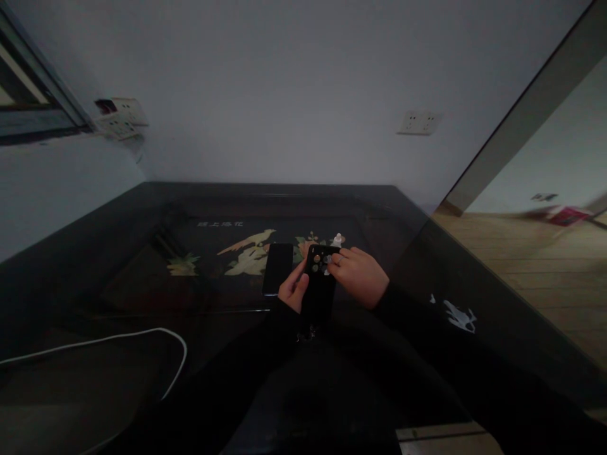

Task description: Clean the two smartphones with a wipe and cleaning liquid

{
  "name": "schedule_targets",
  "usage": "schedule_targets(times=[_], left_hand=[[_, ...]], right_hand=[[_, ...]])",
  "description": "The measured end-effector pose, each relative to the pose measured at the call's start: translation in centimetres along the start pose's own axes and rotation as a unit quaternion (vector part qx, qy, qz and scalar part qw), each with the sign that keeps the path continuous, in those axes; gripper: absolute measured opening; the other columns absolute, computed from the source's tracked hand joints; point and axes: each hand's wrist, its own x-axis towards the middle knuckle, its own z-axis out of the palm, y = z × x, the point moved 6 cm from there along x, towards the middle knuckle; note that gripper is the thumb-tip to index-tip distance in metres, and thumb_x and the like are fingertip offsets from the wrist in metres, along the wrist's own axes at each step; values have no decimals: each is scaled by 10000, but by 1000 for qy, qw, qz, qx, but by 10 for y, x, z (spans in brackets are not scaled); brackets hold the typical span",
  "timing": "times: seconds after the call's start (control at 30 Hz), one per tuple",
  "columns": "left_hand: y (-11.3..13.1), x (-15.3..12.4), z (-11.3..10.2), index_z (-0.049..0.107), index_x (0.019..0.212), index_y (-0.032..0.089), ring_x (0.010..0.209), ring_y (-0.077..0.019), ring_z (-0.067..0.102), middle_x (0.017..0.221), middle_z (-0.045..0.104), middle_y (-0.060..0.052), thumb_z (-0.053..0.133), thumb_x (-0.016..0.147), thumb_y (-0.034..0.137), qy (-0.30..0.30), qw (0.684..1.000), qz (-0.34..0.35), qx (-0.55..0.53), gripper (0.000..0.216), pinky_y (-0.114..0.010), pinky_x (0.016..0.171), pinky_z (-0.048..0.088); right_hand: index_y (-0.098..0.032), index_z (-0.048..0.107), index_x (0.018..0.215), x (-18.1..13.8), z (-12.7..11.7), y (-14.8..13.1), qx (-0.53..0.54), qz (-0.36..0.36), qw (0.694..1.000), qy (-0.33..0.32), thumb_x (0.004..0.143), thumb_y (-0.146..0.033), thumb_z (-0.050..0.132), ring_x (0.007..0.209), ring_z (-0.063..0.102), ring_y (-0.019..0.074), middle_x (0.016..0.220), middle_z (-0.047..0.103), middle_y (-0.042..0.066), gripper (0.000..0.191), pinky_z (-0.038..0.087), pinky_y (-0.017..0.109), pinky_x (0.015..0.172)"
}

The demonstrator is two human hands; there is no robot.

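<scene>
A black phone case (318, 294) is tilted up over the table in front of me; I cannot tell whether a phone is inside. My left hand (294, 287) grips its left edge, thumb on the near face. Several small round pieces or lens rings (317, 258) show near its top. My right hand (359, 275) has its fingers pinched together at the case's upper right, over a small whitish bit; what they hold is hidden. Left of the case, a black phone (278, 268) lies flat. Just behind stands a small white bottle (337, 240). A beaded charm (306, 335) shows at the case's lower end.
The dark glossy table (227, 196) bears a bird-and-flower picture (251, 253). A white cable (142, 332) curves across the left. Whitish scraps or marks (459, 316) show at the right. Wall sockets (420, 122) are behind, and a red box (568, 216) is on the wooden floor.
</scene>
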Motion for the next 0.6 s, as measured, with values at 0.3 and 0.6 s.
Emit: schedule_targets(times=[0.3,0.6], left_hand=[[-2,-4,0,586,1122,162,1187,-263,432,996,673,-40,685,649,302,0,1000,-22,-22,502,-341,945,422],[-16,17,-11,574,1116,218,1195,-204,434,1122,622,-21,631,709,360,17,994,4,-111,434,-311,1035,288]], right_hand=[[-155,650,827,-3,15,2,265,90,959,47,829,-138,499,788,566,159,798,632,49,151,405,256,708],[-174,649,740,-36,42,46,689,232,677,117,668,-372,650,575,543,124,691,627,5,210,419,238,525]])
